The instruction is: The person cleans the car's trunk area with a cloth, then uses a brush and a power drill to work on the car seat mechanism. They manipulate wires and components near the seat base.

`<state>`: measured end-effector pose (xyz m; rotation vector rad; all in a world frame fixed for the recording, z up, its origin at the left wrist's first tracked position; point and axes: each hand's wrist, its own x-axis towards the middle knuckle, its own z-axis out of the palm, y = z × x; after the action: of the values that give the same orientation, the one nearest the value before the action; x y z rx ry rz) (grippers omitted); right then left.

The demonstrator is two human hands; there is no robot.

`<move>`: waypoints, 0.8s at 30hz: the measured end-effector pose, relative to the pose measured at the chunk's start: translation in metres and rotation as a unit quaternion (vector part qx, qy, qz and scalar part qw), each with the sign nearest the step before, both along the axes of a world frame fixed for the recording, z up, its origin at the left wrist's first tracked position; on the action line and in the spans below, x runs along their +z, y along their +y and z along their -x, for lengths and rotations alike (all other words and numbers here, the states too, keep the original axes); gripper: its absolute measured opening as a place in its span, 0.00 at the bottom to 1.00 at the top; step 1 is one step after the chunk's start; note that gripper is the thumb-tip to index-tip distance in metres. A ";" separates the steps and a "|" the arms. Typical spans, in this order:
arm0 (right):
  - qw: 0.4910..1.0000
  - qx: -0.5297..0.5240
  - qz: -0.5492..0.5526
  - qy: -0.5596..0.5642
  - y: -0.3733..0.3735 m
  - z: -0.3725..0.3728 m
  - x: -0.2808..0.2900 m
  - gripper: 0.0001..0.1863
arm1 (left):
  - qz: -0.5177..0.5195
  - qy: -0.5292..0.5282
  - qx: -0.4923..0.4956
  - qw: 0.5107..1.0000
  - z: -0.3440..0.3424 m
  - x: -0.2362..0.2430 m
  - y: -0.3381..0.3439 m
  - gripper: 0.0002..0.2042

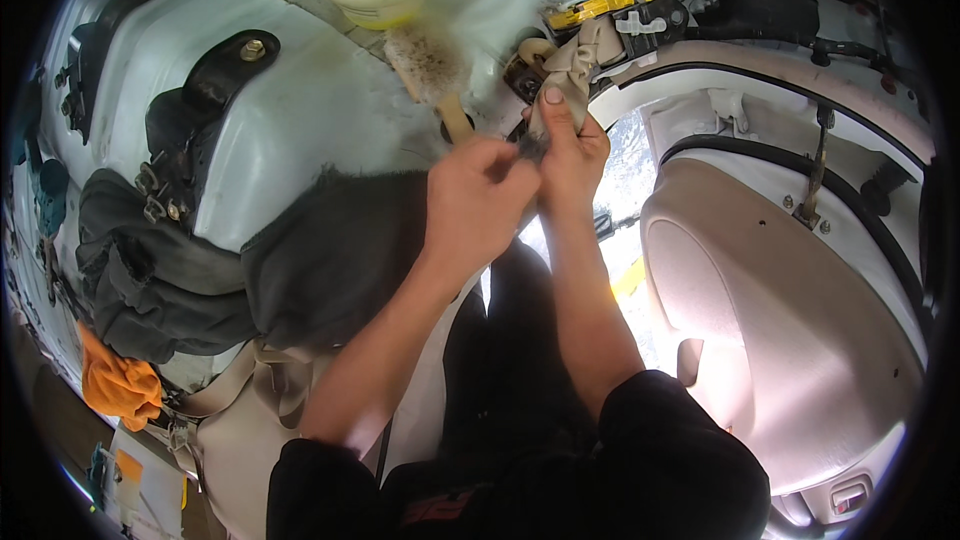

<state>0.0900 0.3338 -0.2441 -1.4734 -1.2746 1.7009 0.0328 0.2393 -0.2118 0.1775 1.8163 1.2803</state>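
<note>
Right hand (573, 162) pinches beige woven seat-belt webbing (582, 58) extending ahead of its thumb, likely steadying it. Left hand (474, 195) curled alongside, can't tell around what. Pale-bristled wooden brush (432, 62) just beyond it, presumably handy.

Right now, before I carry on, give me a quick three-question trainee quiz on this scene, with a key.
1. Which hand has its thumb on the beige strap?
2. True or false: the orange cloth lies to the left of the beige door panel.
3. Which part of the brush is nearer the left hand: the wooden handle or the bristles?

Key:
1. The right hand.
2. True.
3. The wooden handle.
</note>
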 end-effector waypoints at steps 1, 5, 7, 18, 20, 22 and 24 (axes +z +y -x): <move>1.000 0.009 -0.001 -0.007 0.002 -0.003 -0.001 0.16 | 0.012 0.015 -0.002 1.000 -0.003 0.002 -0.003 0.10; 1.000 0.021 0.003 -0.005 0.002 -0.001 -0.005 0.16 | -0.042 0.120 -0.047 0.991 -0.024 -0.011 -0.040 0.07; 1.000 0.006 0.007 -0.011 0.000 0.000 -0.005 0.16 | -0.039 0.162 -0.087 0.982 -0.024 -0.009 -0.052 0.06; 0.965 0.027 0.214 0.151 0.008 -0.024 -0.008 0.19 | -0.128 0.031 0.213 0.968 0.049 0.028 -0.068 0.12; 0.970 0.004 0.201 0.134 0.005 -0.016 -0.001 0.19 | -0.142 0.042 0.250 0.957 0.062 0.024 -0.061 0.12; 0.965 -0.002 0.221 0.142 0.004 -0.017 -0.001 0.18 | -0.148 0.135 0.285 0.937 0.054 0.034 -0.045 0.12; 0.957 -0.002 0.246 0.154 0.002 -0.018 0.000 0.18 | -0.162 0.187 0.255 0.935 0.039 0.035 -0.040 0.12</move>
<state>0.1083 0.3357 -0.2436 -1.3827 -0.7107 2.2498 -0.0060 0.1997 -0.1772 0.1395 2.0348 2.0298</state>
